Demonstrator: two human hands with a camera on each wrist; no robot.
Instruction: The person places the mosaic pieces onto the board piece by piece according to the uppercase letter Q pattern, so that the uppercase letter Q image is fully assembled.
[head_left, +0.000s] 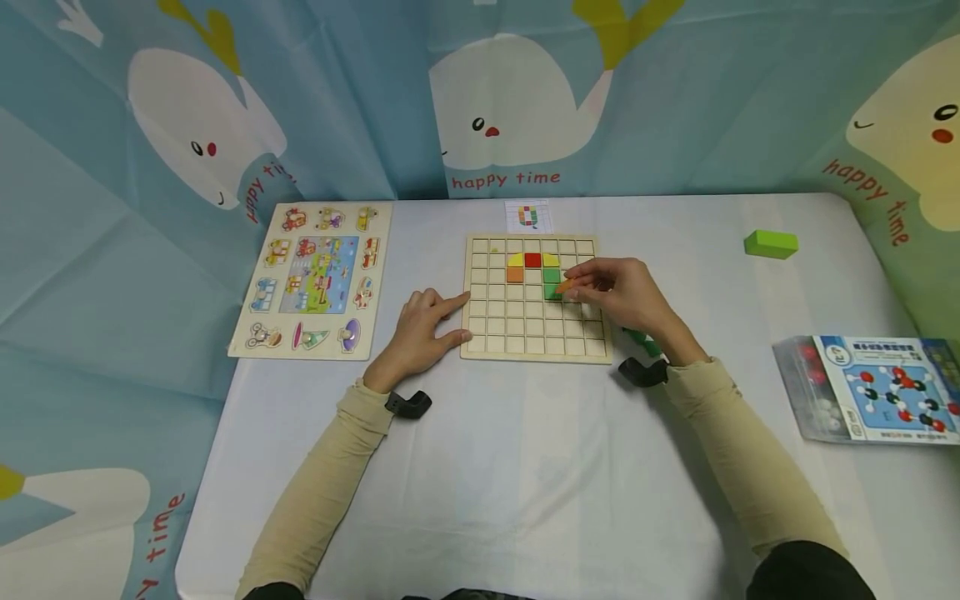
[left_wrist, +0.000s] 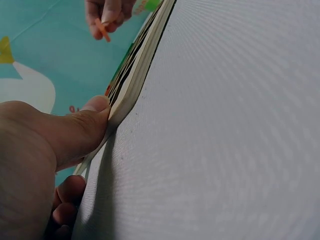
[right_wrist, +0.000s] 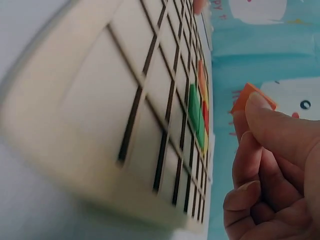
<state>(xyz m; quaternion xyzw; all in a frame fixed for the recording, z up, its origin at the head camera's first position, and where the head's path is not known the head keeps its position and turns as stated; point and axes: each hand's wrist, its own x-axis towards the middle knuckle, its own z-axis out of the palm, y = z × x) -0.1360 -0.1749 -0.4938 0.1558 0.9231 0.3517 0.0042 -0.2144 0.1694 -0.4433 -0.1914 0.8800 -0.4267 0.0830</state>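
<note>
The wooden grid board (head_left: 510, 321) lies on the table between the two hands. On its upper rows sit a red tile (head_left: 532, 260), green tiles (head_left: 551, 275), an orange tile (head_left: 515, 274) and yellow pieces (head_left: 550, 260). My left hand (head_left: 422, 333) is at the board's left edge, index finger and thumb extended against it; the thumb (left_wrist: 90, 122) touches the rim near a corner. Over the board's right side, my right hand (head_left: 626, 292) pinches a small orange tile (right_wrist: 243, 97) between thumb and index finger, just right of the green tiles.
A pattern card (head_left: 528, 217) lies behind the board. To the left is a picture puzzle board (head_left: 341, 346). Green pieces (head_left: 642, 342) lie partly hidden under the right wrist. Farther right are a green block (head_left: 771, 244) and a boxed molecule set (head_left: 877, 387).
</note>
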